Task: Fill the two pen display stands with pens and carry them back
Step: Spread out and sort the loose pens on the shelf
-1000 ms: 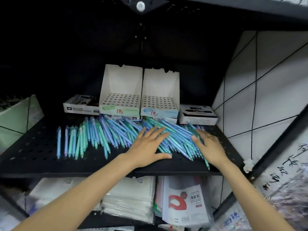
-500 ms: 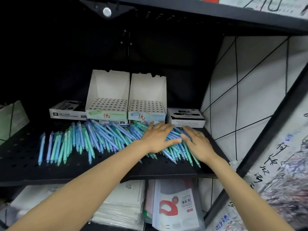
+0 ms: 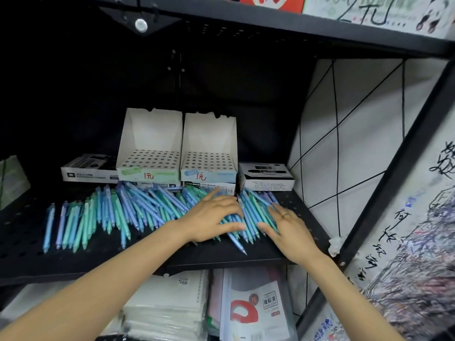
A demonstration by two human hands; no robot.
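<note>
Two white cardboard pen display stands sit side by side at the back of a black perforated shelf: the left stand and the right stand, both with empty hole grids. Several blue and green pens lie spread across the shelf in front of them. My left hand lies flat on the right part of the pile, fingers spread. My right hand, with a ring, rests flat on the pens just to the right, its fingers close to the left hand's.
A flat white box lies left of the stands and a black-and-white box to their right. A white panel with black lines closes the shelf's right side. Stacked paper packs and a booklet fill the shelf below.
Both hands have slid closer together over the right part of the pen pile, bunching pens between them. The view has shifted slightly.
</note>
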